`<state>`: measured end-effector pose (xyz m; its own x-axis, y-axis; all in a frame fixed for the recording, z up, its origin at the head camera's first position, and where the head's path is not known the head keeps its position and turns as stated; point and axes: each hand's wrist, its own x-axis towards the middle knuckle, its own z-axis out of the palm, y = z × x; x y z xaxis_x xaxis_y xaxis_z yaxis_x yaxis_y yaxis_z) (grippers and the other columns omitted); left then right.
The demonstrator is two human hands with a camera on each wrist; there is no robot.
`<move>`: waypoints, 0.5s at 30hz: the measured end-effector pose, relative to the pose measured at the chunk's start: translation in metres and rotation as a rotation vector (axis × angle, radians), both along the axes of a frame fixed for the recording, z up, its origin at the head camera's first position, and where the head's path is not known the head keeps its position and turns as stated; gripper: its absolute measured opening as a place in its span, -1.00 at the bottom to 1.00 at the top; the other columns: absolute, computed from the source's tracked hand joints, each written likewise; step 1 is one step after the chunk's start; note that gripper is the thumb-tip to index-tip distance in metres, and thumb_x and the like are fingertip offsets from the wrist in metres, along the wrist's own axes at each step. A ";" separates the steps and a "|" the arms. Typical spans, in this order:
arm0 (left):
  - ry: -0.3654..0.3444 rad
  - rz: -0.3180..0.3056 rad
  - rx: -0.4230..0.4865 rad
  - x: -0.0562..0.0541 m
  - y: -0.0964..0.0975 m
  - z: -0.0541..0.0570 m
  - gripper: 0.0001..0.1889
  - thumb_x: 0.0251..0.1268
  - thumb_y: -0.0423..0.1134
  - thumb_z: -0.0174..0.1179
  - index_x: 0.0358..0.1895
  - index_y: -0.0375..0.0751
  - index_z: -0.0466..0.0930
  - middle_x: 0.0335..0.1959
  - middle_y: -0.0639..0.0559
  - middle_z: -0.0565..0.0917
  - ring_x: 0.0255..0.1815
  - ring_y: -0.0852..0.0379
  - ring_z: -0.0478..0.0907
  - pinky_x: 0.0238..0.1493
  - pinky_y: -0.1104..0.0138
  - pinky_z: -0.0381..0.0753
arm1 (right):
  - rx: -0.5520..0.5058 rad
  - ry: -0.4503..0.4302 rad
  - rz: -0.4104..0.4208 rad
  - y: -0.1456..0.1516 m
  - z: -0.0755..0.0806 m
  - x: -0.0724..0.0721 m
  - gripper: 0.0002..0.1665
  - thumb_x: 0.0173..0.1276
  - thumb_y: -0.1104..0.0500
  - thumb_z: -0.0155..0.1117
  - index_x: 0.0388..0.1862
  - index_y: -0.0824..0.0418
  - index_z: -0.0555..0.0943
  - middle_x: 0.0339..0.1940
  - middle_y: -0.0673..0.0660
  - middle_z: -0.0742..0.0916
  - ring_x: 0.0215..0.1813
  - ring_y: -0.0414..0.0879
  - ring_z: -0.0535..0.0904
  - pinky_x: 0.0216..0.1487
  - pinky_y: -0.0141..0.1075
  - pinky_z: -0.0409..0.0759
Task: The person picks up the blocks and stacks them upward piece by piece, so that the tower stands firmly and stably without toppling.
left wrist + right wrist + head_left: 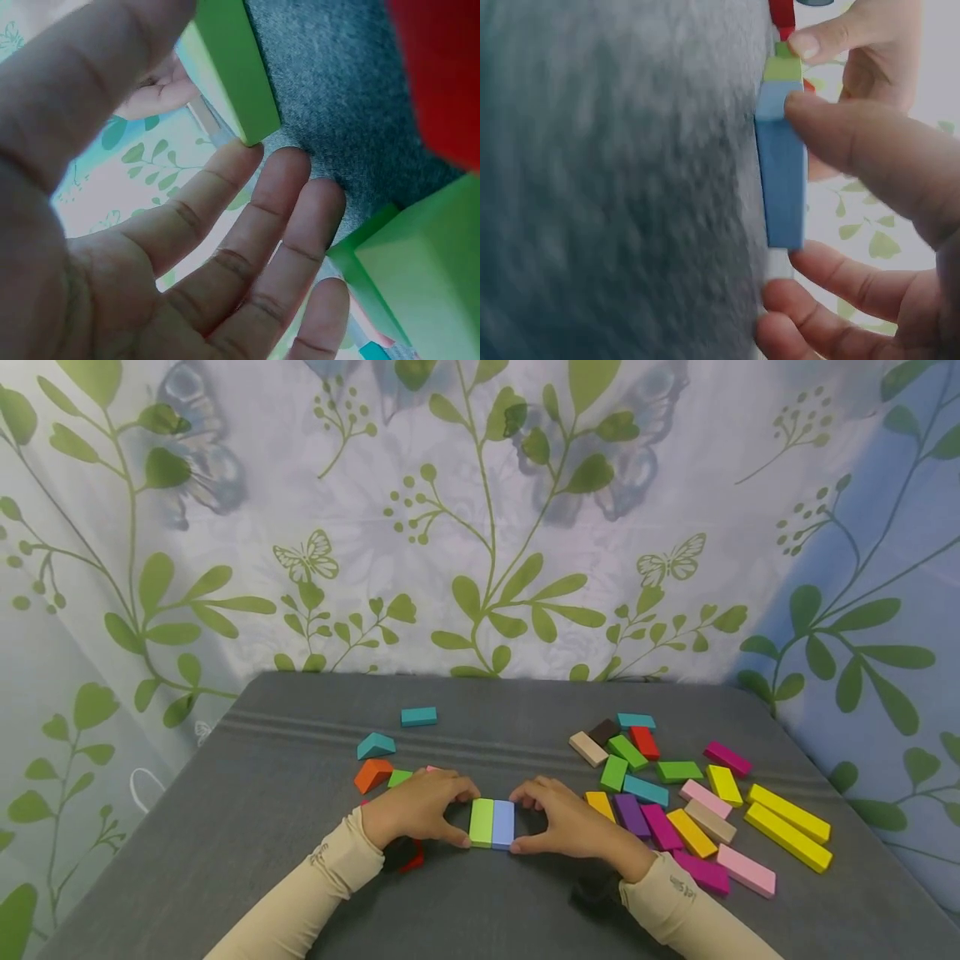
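Note:
A light green block (481, 823) and a light blue block (503, 825) lie side by side on the grey table, long sides together. My left hand (420, 808) pinches the green block between thumb and index finger at its near and far ends. In the left wrist view, the other fingers spread beside the green block (236, 75). My right hand (573, 822) spans the blue block likewise; the right wrist view has the thumb on one end of the blue block (784, 180) and the index finger at the other.
Many coloured blocks lie spread on the right, among them two long yellow blocks (787, 837) and a purple block (632, 816). On the left are a teal block (417, 717), a teal triangular block (376, 746) and an orange block (372, 774). A patterned curtain (480, 527) hangs behind the table.

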<state>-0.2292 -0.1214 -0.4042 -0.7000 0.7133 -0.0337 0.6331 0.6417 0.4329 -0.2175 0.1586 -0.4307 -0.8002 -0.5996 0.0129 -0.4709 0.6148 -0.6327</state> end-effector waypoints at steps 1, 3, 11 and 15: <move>0.000 -0.004 -0.004 0.000 0.000 0.000 -0.43 0.18 -0.08 0.67 0.21 -0.21 0.71 -0.05 0.04 0.70 -0.02 0.10 0.62 0.15 0.11 0.54 | -0.012 -0.011 0.010 0.002 0.001 -0.001 -0.30 0.30 -0.07 0.66 0.25 0.27 0.64 -0.02 0.03 0.66 0.06 -0.04 0.56 0.14 -0.09 0.63; -0.012 -0.010 -0.007 -0.001 -0.001 0.000 -0.39 0.20 -0.07 0.65 0.26 -0.25 0.69 -0.01 0.00 0.72 0.03 0.06 0.64 0.19 0.09 0.57 | -0.043 -0.037 0.031 0.006 0.004 -0.003 -0.33 0.37 -0.04 0.62 0.28 0.32 0.63 0.02 0.07 0.69 0.07 -0.02 0.59 0.14 -0.11 0.65; -0.091 0.050 0.056 -0.013 -0.009 0.009 -0.37 0.44 -0.10 0.48 0.43 -0.38 0.58 0.39 -0.26 0.62 0.42 -0.26 0.53 0.44 -0.11 0.49 | -0.122 -0.038 0.075 0.044 0.012 -0.007 -0.55 0.55 0.10 0.46 0.25 0.35 0.67 0.15 0.21 0.76 0.13 0.13 0.67 0.18 -0.07 0.70; -0.086 0.143 0.126 -0.028 -0.013 0.017 -0.35 0.50 -0.12 0.42 0.50 -0.41 0.51 0.47 -0.31 0.55 0.52 -0.31 0.45 0.47 -0.15 0.46 | -0.140 -0.049 0.070 0.067 0.017 -0.006 -0.59 0.58 0.15 0.42 0.26 0.36 0.67 0.16 0.23 0.76 0.13 0.16 0.67 0.17 -0.12 0.68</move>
